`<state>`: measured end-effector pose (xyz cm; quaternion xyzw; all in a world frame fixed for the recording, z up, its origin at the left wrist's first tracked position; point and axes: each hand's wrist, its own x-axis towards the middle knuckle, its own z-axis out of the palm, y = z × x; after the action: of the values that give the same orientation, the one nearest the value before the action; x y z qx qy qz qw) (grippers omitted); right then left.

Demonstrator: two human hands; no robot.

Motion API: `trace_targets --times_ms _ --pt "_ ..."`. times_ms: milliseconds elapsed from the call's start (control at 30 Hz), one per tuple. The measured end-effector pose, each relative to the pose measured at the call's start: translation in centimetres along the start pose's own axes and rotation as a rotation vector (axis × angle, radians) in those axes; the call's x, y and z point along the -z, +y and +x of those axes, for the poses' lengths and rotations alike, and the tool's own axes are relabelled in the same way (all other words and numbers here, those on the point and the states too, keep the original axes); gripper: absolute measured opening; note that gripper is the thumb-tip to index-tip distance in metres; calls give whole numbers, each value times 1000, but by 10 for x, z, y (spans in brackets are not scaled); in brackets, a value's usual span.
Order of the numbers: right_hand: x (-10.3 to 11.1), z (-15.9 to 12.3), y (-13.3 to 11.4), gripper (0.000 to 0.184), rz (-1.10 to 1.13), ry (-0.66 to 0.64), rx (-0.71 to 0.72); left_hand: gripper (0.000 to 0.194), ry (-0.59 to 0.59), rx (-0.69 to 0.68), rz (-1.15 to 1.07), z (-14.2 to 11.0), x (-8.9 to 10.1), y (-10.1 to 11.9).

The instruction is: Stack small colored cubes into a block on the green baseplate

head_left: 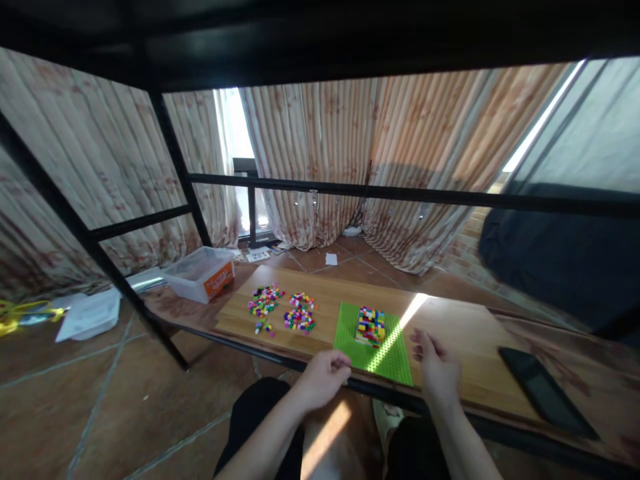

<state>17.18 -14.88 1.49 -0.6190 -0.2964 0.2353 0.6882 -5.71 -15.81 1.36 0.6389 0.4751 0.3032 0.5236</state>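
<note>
On a wooden board lies a green studded baseplate, and on it stands a small block build of red, yellow, blue and white toy bricks. My left hand is closed, its fingers curled together, just off the baseplate's front left corner. To the right of the baseplate is my right hand, with thumb and fingers bent into a pinch. Anything in either hand is too small or hidden to make out. Loose coloured bricks lie in heaps on the left, one heap behind another pile.
A clear plastic box with an orange label stands at the board's left. A dark tablet-like slab lies at the right. Black metal bars frame the low shelf, with a dark panel overhead. Curtains hang behind.
</note>
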Motion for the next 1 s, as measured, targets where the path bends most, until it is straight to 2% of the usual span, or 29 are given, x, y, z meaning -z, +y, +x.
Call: trace_targets --times_ms 100,200,267,333,433,567,633,767,1000 --pt "16 -39 6 39 -129 -69 90 20 38 116 -160 -50 -7 -29" --pt "25 -83 17 36 -267 -246 191 21 -56 186 -198 -91 -16 -56" --pt "27 -110 25 31 -311 -409 276 22 -93 263 -148 -110 -21 -73" --pt "26 -131 31 26 -344 -569 392 21 -188 279 -45 -124 -25 -87" --pt "20 -148 34 26 -428 -712 505 21 -259 304 63 -141 -30 -98" --pt "11 -155 30 25 -591 -799 635 26 -210 344 230 -163 -36 -91" --pt "10 -159 27 25 -670 -829 677 30 -181 336 262 -173 -37 -81" --pt "13 -170 18 26 -790 -882 759 29 -201 272 330 -190 -34 -65" --pt "23 -180 10 24 -832 -923 814 25 -179 197 475 -206 -46 -65"
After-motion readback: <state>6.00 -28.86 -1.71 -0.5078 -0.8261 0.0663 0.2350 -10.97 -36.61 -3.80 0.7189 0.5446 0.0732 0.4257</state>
